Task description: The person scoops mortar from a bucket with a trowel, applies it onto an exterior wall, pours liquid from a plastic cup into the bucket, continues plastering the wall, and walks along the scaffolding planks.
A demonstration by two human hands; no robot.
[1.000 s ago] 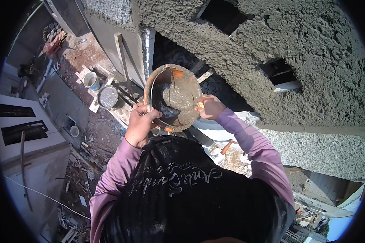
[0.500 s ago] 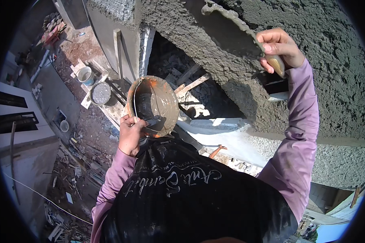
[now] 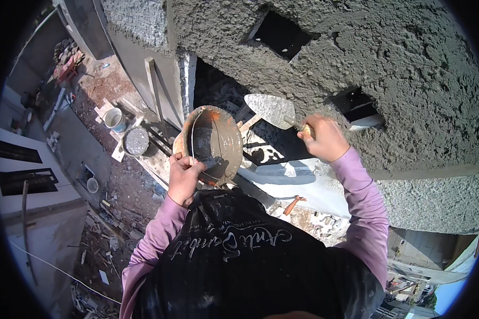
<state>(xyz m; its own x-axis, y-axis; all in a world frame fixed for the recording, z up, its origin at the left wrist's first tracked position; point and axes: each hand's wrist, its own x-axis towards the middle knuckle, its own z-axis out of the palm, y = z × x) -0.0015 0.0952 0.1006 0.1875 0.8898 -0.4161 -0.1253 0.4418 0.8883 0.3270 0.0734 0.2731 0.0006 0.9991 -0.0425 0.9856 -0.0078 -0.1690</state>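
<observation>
Two things fill my hands. My left hand (image 3: pixel 183 178) has its fingers clamped on the near rim of the bucket (image 3: pixel 182 137), tilted before my chest with wet mortar (image 3: pixel 203 141) inside. My right hand (image 3: pixel 324 137) has its fingers wrapped round the handle of the trowel (image 3: pixel 271 110), its blade apart from the bucket, near the rough gray wall (image 3: pixel 410 64).
</observation>
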